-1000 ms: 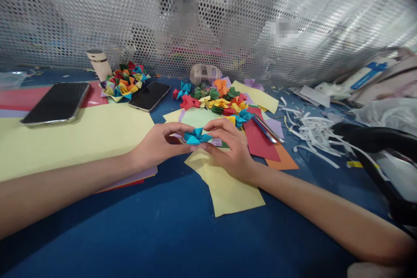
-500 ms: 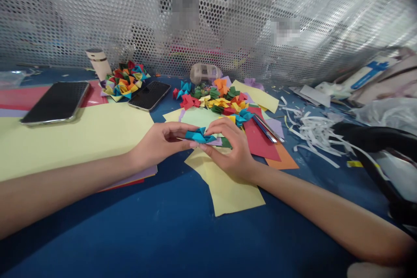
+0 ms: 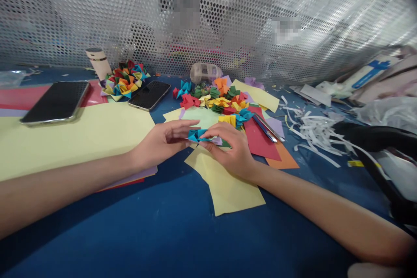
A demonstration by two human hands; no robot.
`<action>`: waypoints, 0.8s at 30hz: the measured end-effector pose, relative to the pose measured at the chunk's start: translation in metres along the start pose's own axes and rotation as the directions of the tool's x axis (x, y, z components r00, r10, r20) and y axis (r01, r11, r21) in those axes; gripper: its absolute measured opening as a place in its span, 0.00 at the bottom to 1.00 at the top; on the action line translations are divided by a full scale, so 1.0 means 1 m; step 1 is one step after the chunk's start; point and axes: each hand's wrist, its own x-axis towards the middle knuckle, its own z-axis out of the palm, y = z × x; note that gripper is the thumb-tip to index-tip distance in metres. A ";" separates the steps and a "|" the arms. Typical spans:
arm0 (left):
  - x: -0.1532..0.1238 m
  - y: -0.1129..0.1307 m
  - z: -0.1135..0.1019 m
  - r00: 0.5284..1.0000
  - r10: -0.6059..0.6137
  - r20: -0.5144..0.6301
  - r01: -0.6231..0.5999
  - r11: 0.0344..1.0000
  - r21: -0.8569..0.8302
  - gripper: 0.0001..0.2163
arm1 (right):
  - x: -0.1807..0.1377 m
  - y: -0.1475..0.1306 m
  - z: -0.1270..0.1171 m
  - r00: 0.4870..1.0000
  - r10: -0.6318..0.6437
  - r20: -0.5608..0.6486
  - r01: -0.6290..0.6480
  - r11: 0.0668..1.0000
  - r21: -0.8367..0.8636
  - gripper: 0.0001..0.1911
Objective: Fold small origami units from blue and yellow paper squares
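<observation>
A small piece of blue folded origami paper (image 3: 195,135) is held up between my two hands. My right hand (image 3: 230,145) pinches its right end between thumb and fingers. At the left end, my left hand (image 3: 161,141) has its thumb low against the paper and other fingers behind it, while its index finger stretches out above. Beneath my right hand lie loose yellow paper sheets (image 3: 233,189). Just beyond both hands is a pile of small folded paper pieces (image 3: 219,102) in several colours, with a yellow folded piece (image 3: 227,120) near my right fingers.
Two phones (image 3: 57,102) (image 3: 150,95) lie to the left, near large yellow sheets (image 3: 81,134). Behind are an origami cluster (image 3: 124,81), a white cylinder (image 3: 98,64) and a tipped clear jar (image 3: 205,72). Tweezers (image 3: 267,128) and white paper strips (image 3: 316,132) lie right. A perforated metal panel (image 3: 208,21) stands behind.
The blue folded paper has been turned between my fingers. My left index finger has lifted and straightened, and the right fingers have closed further over the paper's right end.
</observation>
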 end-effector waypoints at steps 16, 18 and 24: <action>-0.003 0.000 0.003 0.997 -0.064 -0.037 0.065 0.998 0.010 0.22 | -0.001 -0.002 0.001 0.997 -0.040 0.072 0.046 0.995 -0.084 0.04; -0.003 0.000 0.003 0.997 -0.064 -0.033 0.064 0.998 0.019 0.23 | -0.001 -0.002 0.001 0.997 -0.041 0.071 0.048 0.994 -0.094 0.04; -0.003 -0.002 0.002 0.999 -0.034 -0.038 0.035 0.999 0.008 0.20 | -0.002 -0.001 0.002 0.997 -0.053 0.058 0.059 0.992 -0.113 0.03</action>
